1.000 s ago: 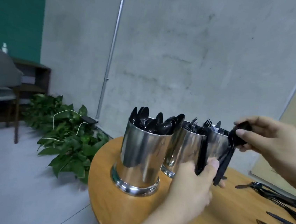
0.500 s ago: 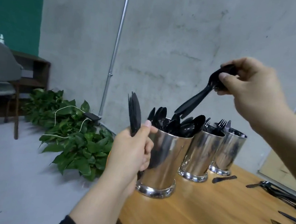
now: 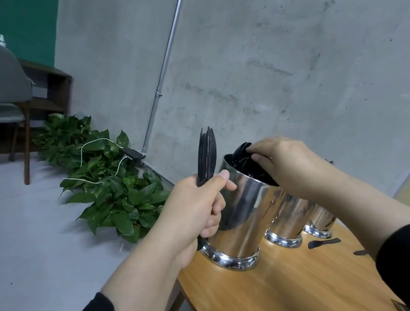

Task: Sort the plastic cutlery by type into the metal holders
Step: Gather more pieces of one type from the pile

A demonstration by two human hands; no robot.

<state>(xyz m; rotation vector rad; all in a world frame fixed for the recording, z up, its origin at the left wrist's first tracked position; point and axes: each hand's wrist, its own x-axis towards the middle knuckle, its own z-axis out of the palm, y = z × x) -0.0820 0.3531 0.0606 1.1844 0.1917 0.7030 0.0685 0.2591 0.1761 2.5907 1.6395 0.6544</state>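
Note:
Three shiny metal holders stand in a row on the wooden table (image 3: 297, 299). The nearest holder (image 3: 241, 217) is full of black plastic spoons. My right hand (image 3: 278, 160) reaches over its rim, fingers and thumb pinching a black spoon (image 3: 242, 149) at the top of the pile. My left hand (image 3: 194, 211) is beside that holder on its left and grips a bundle of black cutlery (image 3: 207, 154) upright, blades up. The middle holder (image 3: 289, 221) and far holder (image 3: 321, 222) are partly hidden behind my right forearm.
Loose black cutlery pieces (image 3: 322, 243) lie on the table at the right and near the bottom right edge. Left of the table are green plants (image 3: 119, 192) on the floor, a white cable, and a grey chair (image 3: 0, 98). A concrete wall stands behind.
My right hand has come down from high above with the spoon to the nearest holder's mouth. My left hand still holds its bundle upright, now closer to that holder.

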